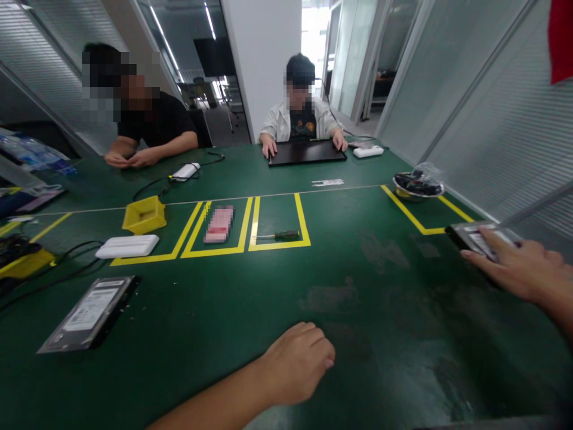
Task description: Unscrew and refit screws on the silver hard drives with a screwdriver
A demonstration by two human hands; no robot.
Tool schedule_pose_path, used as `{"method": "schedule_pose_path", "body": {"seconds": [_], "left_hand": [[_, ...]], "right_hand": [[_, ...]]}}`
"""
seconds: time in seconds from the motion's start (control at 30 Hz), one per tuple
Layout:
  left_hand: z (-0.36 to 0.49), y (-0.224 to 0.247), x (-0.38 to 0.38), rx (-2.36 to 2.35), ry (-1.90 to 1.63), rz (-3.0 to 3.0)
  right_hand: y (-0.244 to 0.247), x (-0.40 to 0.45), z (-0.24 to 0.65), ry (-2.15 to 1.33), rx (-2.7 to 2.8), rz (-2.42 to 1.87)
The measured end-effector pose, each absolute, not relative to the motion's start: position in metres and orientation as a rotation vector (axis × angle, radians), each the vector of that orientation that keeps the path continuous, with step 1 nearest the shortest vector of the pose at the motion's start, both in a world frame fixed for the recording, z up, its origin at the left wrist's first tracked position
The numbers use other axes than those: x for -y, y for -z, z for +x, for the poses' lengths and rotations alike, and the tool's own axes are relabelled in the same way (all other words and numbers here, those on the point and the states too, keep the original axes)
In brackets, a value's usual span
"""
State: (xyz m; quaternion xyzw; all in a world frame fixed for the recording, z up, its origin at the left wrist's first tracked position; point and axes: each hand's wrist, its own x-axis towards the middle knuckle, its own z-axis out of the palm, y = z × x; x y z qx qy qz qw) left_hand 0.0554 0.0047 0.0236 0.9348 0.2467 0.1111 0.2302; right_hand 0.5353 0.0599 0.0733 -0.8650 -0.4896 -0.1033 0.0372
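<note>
At the right edge, my right hand (528, 266) is closed on a hard drive (465, 235) with a pale label, its thumb along the near side and its fingers over the top. Part of the drive is hidden under the hand. My left hand (299, 361) rests on the green table near its front, fingers curled in, with nothing showing in it. Far to its left lies another hard drive (89, 313), label up. A screwdriver (286, 235) with a dark handle lies inside a yellow taped outline, beyond my left hand.
A pink item (219, 224), blurred out, lies in the neighbouring outline. Left of it are a yellow bin (144, 215) and a white power strip (128, 246). A bowl of dark cables (418, 184) stands back right. Across the table, two people sit; one holds a black panel (308, 153).
</note>
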Motion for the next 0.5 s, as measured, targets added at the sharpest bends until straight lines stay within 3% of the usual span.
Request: {"method": "schedule_pose_path", "body": {"seconds": [0.1, 0.27, 0.5], "left_hand": [[0.054, -0.024, -0.007, -0.774, -0.43, 2.419], [0.049, -0.019, -0.014, -1.222, -0.763, 2.219], [0.039, -0.012, -0.029, -1.446, -0.887, 2.149]], "right_hand": [[-0.077, -0.064, 0.455, 0.169, 1.81, -2.661], [-0.061, -0.058, 0.323, 0.065, 2.212, -2.299], [-0.053, -0.05, 0.231, 0.117, 2.356, -2.14]]}}
